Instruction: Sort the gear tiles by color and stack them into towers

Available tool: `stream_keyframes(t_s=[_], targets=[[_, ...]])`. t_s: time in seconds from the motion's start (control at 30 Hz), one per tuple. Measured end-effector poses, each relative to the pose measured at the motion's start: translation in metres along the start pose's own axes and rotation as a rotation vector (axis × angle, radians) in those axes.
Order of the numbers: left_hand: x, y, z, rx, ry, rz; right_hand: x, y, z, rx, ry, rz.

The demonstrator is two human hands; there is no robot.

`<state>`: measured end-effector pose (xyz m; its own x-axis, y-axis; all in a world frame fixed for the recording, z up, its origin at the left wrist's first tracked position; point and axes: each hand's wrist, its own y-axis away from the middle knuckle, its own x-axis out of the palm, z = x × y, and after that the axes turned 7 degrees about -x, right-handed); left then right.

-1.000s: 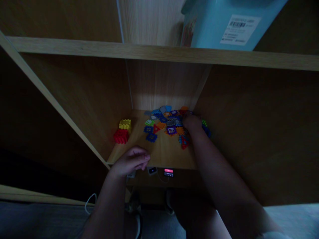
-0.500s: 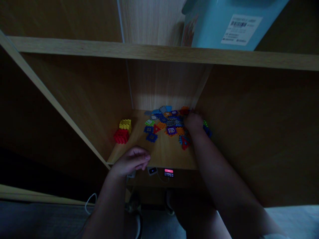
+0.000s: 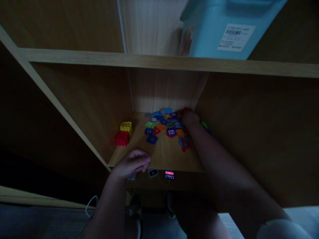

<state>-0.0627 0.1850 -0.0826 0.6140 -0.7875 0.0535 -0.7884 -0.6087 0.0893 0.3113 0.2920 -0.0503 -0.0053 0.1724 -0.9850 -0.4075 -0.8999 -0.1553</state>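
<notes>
My right hand (image 3: 190, 118) reaches to the back right of the low shelf (image 3: 164, 159), at the edge of a spread of flat toothed plastic building tiles. Its fingers are dark and hidden, close to a red tile (image 3: 184, 111). Blue tiles (image 3: 152, 138), an orange tile (image 3: 161, 127), a purple window tile (image 3: 171, 132) and a red triangular tile (image 3: 157, 130) lie in the spread. My left hand (image 3: 136, 161) hovers by the shelf's front edge with its fingers curled in; nothing shows in them.
A stack of red tiles (image 3: 122, 138) and a stack of yellow tiles (image 3: 126, 127) stand at the left. Green and blue tiles (image 3: 204, 125) sit beyond my right forearm. Above, a light blue bin (image 3: 211, 36) rests on the upper shelf (image 3: 149, 61). A lit phone (image 3: 169, 174) lies below.
My right hand has shifted slightly left and is now near the red tile at the back. The left hand stays curled in about the same place. The view has tilted slightly upward.
</notes>
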Motion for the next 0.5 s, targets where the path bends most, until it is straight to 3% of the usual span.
stream_keyframes(t_s=[0.1, 0.5], targets=[[0.001, 0.0, -0.001, 0.003, 0.004, 0.012, -0.006, -0.016, -0.004, -0.025, -0.003, 0.07], [-0.001, -0.001, -0.001, 0.029, -0.014, 0.078, -0.014, -0.035, -0.01, -0.114, 0.058, 0.032]])
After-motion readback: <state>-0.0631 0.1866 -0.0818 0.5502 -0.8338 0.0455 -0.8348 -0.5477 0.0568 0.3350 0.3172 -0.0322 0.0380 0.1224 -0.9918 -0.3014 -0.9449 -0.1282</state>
